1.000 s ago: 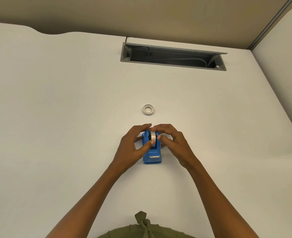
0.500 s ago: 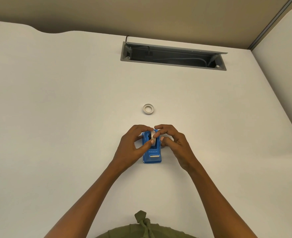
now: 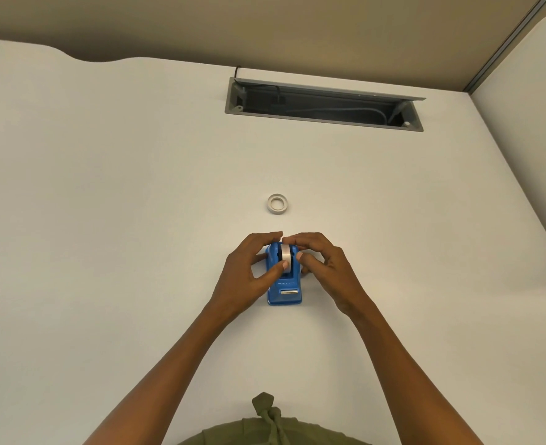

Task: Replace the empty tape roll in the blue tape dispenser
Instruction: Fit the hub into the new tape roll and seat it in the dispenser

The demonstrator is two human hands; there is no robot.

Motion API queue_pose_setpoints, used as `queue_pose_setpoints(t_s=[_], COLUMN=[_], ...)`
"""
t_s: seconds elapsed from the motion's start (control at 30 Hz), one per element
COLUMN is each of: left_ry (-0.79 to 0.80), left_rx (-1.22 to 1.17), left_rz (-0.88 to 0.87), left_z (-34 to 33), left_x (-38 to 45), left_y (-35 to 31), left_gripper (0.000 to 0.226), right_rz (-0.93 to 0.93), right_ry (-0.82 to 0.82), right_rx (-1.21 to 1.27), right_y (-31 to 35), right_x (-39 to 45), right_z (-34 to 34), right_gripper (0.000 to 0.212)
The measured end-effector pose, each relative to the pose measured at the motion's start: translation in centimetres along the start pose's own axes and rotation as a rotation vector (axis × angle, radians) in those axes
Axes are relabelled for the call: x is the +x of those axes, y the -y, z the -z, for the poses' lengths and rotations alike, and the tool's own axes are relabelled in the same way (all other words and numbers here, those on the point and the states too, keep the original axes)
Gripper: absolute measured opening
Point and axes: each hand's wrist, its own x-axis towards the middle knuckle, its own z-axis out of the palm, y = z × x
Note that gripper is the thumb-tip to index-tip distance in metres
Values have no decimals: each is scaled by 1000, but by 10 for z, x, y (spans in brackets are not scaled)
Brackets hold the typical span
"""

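The blue tape dispenser (image 3: 284, 290) stands on the white table (image 3: 104, 220), its cutter end toward me. A white tape roll (image 3: 285, 253) sits upright in its cradle. My left hand (image 3: 246, 277) pinches the roll from the left, thumb on the roll's front and fingers over its top. My right hand (image 3: 326, 268) touches the roll's top with its fingertips and presses the dispenser's right side with the thumb. A small empty tape core (image 3: 277, 203) lies flat on the table just beyond the dispenser.
An open grey cable tray (image 3: 323, 106) with wires inside is sunk into the table at the back. A white partition (image 3: 528, 139) rises on the right. My olive-green garment (image 3: 271, 425) shows at the bottom edge.
The roll sits lower and straighter in the cradle than half a second ago. Both hands stay on it, with fingers shifted slightly.
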Motion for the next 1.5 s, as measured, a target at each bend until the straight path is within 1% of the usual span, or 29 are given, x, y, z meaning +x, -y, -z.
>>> queue_pose_setpoints(t_s=[0.17,0.33,0.57,0.83,1.13,1.27,1.33,1.43,1.5], left_ry=[-1,7,-1,4,19,14,17,20,21], left_rx=[-15,31,57,51,-36,-38,-24,-5,-2], left_rz=[-19,-31,-24,-16,-4,-8,-13,-28,-34], left_z=[1,1,2,2,2,1,1,2,3], left_x=[0,1,1,0,-1,-1,0,0,0], left_y=[-3,-3,-2,-1,0,-3,-3,-5,-5], left_gripper=[37,33,27,35,47,38,32,31,32], right_rz=[-28,-31,3,0,-25,-41,-39,-26,-18], right_ry=[-3,11,9,23,18,8,36,52,48], right_rx=[41,168,127,109,64,84,113,198,179], right_y=[1,0,-2,2,1,-2,-3,-7,-7], right_x=[0,-6,-8,-7,-3,-1,-2,-5,-8], right_z=[0,3,1,1,-1,-2,-1,3,4], right_gripper=[26,29,32,37,30,29,34,37,36])
